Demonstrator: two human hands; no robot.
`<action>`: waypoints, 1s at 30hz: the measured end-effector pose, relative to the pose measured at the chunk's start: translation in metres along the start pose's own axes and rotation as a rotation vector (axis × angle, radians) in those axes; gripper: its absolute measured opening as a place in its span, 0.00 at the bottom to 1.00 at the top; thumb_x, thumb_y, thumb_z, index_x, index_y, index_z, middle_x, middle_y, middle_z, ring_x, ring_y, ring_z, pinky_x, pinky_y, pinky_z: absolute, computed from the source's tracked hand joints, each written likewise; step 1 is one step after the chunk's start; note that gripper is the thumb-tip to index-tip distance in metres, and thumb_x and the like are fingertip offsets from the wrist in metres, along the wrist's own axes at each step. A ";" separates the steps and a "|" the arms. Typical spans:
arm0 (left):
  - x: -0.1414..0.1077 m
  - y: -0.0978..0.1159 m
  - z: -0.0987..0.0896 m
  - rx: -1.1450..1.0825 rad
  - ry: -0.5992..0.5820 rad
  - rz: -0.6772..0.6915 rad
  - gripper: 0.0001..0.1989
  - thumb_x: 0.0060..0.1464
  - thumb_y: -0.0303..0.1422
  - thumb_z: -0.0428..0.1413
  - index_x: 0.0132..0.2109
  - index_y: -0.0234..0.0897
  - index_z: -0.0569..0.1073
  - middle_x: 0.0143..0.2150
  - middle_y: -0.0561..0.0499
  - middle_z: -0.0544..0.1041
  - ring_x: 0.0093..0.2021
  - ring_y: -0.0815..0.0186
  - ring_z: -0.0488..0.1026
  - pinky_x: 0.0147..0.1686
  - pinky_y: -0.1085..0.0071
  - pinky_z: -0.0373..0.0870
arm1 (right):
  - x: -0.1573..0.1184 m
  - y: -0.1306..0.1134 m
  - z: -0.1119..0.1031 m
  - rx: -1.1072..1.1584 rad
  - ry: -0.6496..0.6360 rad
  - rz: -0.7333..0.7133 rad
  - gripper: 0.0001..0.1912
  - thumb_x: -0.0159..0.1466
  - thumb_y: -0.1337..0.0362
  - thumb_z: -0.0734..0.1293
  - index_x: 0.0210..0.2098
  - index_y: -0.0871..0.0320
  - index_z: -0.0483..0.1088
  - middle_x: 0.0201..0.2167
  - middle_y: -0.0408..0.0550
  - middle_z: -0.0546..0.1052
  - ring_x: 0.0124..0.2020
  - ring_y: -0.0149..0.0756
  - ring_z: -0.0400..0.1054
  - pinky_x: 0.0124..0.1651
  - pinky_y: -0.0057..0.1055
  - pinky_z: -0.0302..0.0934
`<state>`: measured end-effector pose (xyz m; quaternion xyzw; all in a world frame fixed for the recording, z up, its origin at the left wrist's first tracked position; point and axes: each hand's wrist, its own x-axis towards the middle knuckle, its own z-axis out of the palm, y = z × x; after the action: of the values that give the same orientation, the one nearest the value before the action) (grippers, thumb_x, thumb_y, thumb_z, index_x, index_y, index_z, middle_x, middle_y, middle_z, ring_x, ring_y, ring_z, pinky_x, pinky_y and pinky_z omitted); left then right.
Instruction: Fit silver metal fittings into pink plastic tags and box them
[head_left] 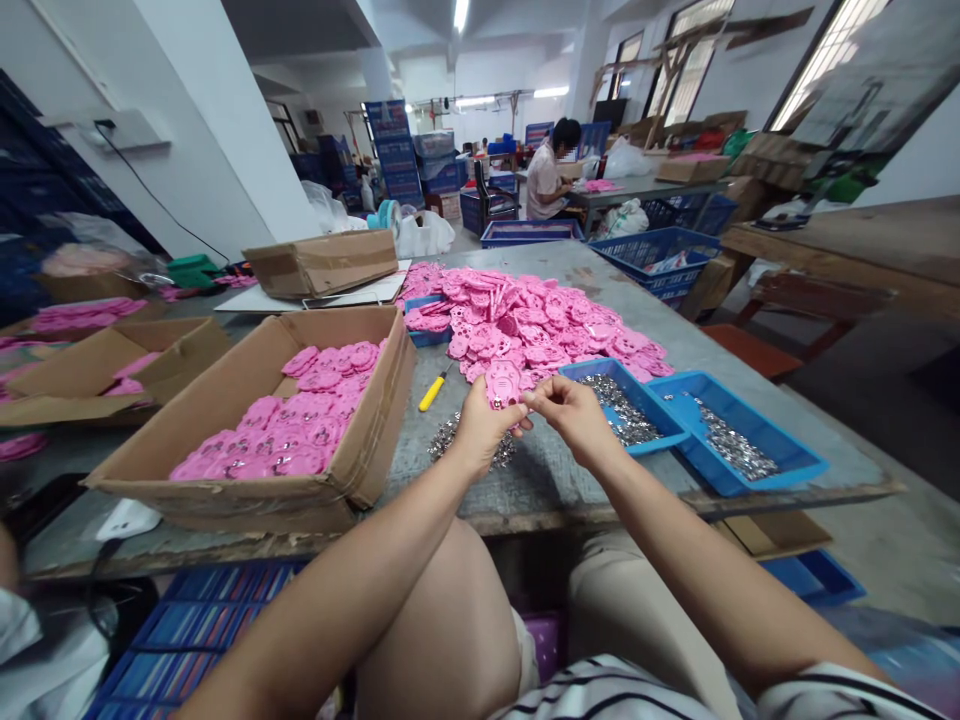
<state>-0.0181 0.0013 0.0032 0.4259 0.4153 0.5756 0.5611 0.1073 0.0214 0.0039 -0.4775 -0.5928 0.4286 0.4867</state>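
1. A long grey worktable point(577, 268) with a worn front edge stands before the seated person; all the things told below are on it or just above it.
2. A large brown cardboard box point(386, 420) without closed top stands at the left side of this table; inside it lie flat pink pieces, many of them with shiny metal on them.
3. A wide heap of flat pink pieces point(540, 320) lies beyond the hands, at the middle of the table; the pieces overlap each other in disorder.
4. Two shallow blue plastic trays stand at the right, side by side; the left tray point(664, 420) and the right tray point(799, 465) both contain many small silvery metal parts.
5. The left hand point(480, 425) is closed by thumb and fingers around the lower part of one pink piece; the right hand point(570, 412) has its thumb and forefinger pinched together, close beside the left thumb; whether some small part is between them, I cannot tell.
6. A yellow-handled tool with thin shaft point(433, 392) lies between the box and the heap.
7. The flat pink piece with scalloped outline point(502, 378) is held up in the left hand, in front of the heap.
8. Loose silvery metal parts point(445, 437) lie on the table, under and beside the left hand.
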 end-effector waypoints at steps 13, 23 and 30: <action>0.000 -0.003 -0.003 0.014 0.000 -0.019 0.26 0.33 0.33 0.68 0.38 0.37 0.63 0.26 0.57 0.72 0.18 0.72 0.70 0.16 0.77 0.61 | -0.002 0.000 -0.011 -0.027 -0.118 0.039 0.22 0.45 0.45 0.72 0.20 0.57 0.65 0.18 0.39 0.65 0.22 0.27 0.53 0.26 0.29 0.49; 0.002 -0.001 -0.002 -0.270 -0.161 -0.148 0.30 0.59 0.56 0.43 0.50 0.35 0.69 0.34 0.45 0.78 0.32 0.63 0.76 0.24 0.73 0.70 | -0.002 0.004 -0.011 -0.331 -0.016 -0.289 0.11 0.58 0.62 0.65 0.20 0.56 0.65 0.40 0.51 0.70 0.46 0.40 0.64 0.49 0.39 0.60; 0.003 -0.007 -0.003 -0.241 -0.220 -0.158 0.34 0.58 0.58 0.37 0.53 0.36 0.70 0.35 0.45 0.78 0.35 0.63 0.76 0.28 0.73 0.72 | 0.000 0.003 -0.010 -0.526 -0.073 -0.334 0.10 0.58 0.66 0.65 0.20 0.57 0.67 0.45 0.53 0.71 0.51 0.44 0.63 0.55 0.44 0.57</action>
<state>-0.0192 0.0047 -0.0043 0.3822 0.3117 0.5251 0.6936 0.1177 0.0223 0.0023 -0.4673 -0.7707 0.1914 0.3887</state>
